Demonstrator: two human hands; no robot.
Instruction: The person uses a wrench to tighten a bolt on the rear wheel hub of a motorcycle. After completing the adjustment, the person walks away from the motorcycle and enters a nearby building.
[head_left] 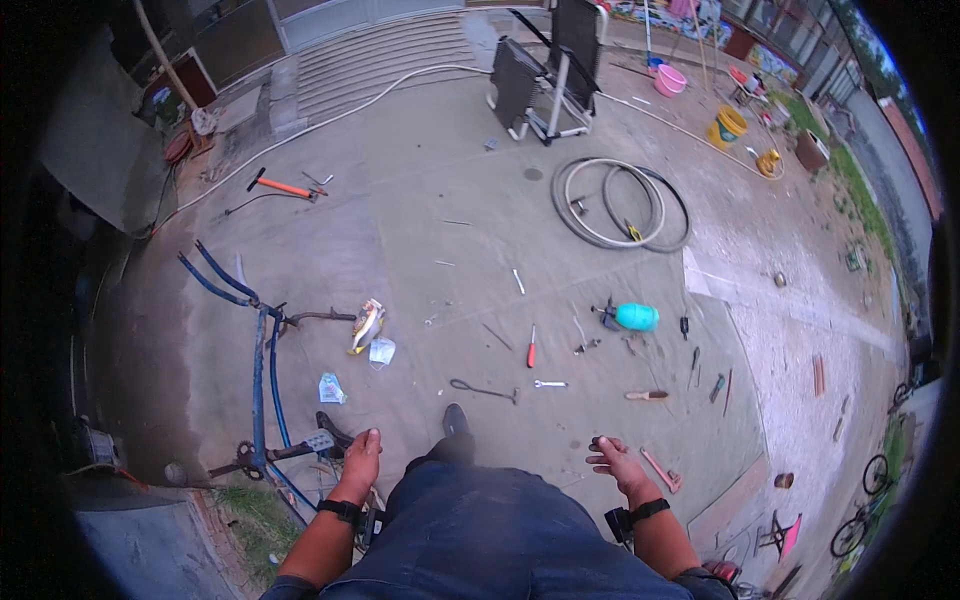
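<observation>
My left hand point(363, 464) hangs beside my left thigh, fingers stretched forward, with nothing visible in it. Close to it is the pedal point(320, 441) of a blue bicycle frame point(258, 385) lying on the ground; I see no contact. My right hand point(618, 464) is off my right side, fingers apart and fingertips dark, apparently holding nothing. Nearest to that hand is a reddish wrench point(660, 472) on the ground. Ahead lie a wooden-handled tool point(646, 396), an open-end wrench point(550, 384), a red-handled screwdriver point(532, 350) and a turquoise spray bottle point(637, 317).
Bicycle tires point(612, 240) lie farther ahead, below a folding chair point(520, 85). An orange hand pump point(284, 186) lies at the left. A pale hose point(350, 108) crosses the back. Buckets, one yellow point(727, 128) and one pink point(670, 81), stand at the far right.
</observation>
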